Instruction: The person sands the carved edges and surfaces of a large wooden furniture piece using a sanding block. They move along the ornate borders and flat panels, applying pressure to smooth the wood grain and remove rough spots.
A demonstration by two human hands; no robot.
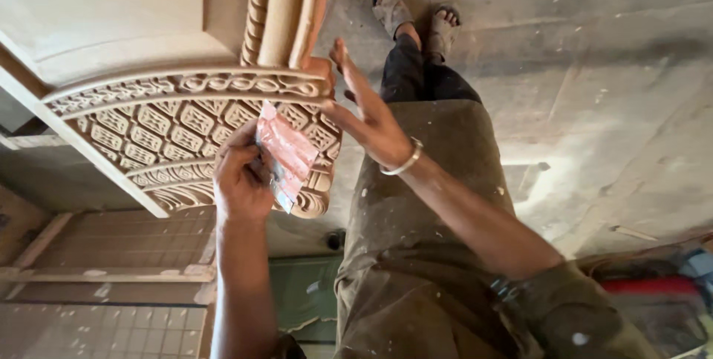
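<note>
A carved panel point(186, 129) fills the left, over a dusty floor point(594, 69). The left hand point(241, 177) pinches pink sandpaper point(286, 155) against it, long axis slanting down-right. The right hand point(368, 118), fingers spread, rests on the panel's edge.

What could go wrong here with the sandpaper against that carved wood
The left hand grips the folded reddish sandpaper loosely at one end, so it might slip or crumple. The carved wooden panel has fine raised patterns, which careless rubbing could flatten. The right hand braces at the panel's corner with open fingers and could get scraped.
</note>
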